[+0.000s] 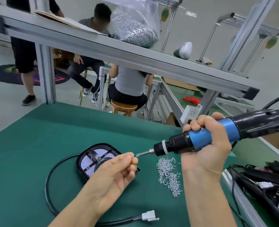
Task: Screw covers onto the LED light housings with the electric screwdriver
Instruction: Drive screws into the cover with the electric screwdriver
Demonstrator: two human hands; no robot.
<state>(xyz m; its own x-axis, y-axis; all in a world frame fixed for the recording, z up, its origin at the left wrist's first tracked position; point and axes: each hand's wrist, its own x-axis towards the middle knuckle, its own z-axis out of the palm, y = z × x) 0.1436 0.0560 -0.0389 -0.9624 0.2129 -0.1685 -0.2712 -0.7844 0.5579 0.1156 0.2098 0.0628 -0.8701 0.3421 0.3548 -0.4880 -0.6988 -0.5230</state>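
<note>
Left hand [116, 171] pinches a tiny screw [131, 155] mid-frame, basically touching the bit tip of the electric screwdriver [192, 141], which the right hand [205, 145] grips, pointing left. The LED housing [93, 161] sits just below-left, partly behind the left hand. Loose screw pile [168, 174] lies to the right.

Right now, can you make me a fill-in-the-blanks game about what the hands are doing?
1. The right hand grips the electric ____.
2. The left hand pinches one small ____ at the driver's bit.
3. The pile of loose screws lies on the ____ mat.
4. The light housing has a black cable ending in a ____ plug.

Missing words: screwdriver; screw; green; white
</note>
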